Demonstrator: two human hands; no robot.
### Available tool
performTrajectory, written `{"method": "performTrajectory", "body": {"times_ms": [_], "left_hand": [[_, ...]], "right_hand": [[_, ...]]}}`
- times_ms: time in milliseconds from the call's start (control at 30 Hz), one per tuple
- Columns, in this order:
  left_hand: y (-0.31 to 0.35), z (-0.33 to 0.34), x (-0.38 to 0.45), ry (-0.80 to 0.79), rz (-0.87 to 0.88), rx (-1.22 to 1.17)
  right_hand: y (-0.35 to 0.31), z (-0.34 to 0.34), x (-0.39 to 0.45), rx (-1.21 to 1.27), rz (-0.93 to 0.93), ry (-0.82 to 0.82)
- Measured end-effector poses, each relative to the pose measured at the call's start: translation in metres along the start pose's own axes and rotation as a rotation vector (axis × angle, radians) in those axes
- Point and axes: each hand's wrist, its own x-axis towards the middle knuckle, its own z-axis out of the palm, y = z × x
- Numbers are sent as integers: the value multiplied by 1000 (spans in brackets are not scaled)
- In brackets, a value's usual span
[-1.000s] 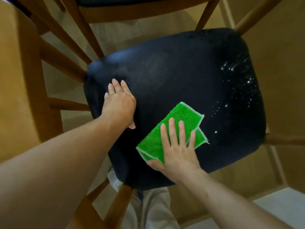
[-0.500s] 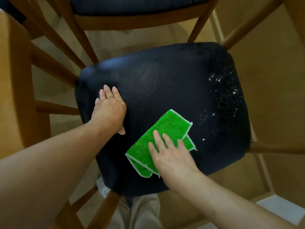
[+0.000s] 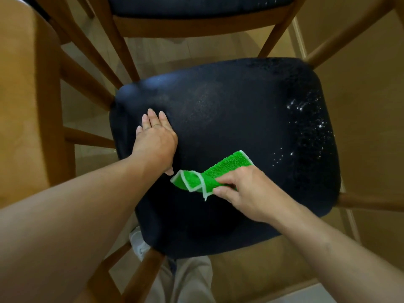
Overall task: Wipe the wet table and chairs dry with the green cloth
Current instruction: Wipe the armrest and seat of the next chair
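Right hand point(image 3: 247, 191) pinches green cloth point(image 3: 216, 174) near seat's point(image 3: 229, 119) front edge; left hand point(image 3: 155, 141) rests flat, fingers straight, near left edge. Droplets point(image 3: 306, 127) along right edge; second chair point(image 3: 196, 20) behind

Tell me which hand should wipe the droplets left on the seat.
Right. The right hand already pinches the green cloth near the droplets; the left hand lies flat, far side.
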Motion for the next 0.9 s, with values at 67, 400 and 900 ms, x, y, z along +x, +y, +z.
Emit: {"method": "performTrajectory", "body": {"times_ms": [67,400,900], "left_hand": [[0,0,0,-1,-1,-1],[1,0,3,-4,-14,-19],[1,5,6,4,-20,-7]], "right_hand": [[-3,-5,0,37,5,-98],[2,3,-15,546,213,-74],[-2,-52,-14,572,113,334]]}}
